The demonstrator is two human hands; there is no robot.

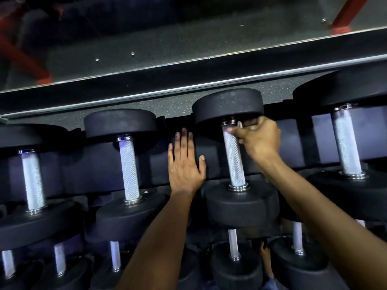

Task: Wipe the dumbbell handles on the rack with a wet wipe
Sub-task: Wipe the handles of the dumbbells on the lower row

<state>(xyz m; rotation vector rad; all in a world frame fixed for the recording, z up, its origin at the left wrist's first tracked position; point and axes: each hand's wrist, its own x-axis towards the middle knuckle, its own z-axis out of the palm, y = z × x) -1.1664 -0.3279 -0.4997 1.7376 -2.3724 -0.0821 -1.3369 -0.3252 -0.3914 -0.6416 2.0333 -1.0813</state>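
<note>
Black dumbbells with knurled silver handles lie in a row on the dark rack (100,164). My right hand (258,139) curls around the far end of one silver handle (234,162), just under its far black head (228,105). A small pale bit of wet wipe (239,124) shows at my fingertips; most of it is hidden. My left hand (185,164) lies flat with straight fingers on the rack between this dumbbell and the dumbbell handle to its left (129,168).
More dumbbells sit to the left (33,181) and right (346,143), and a lower tier of them (233,244) shows beneath. Behind the rack runs a mirror with a metal edge (188,59). Red frame legs (343,15) appear in the reflection.
</note>
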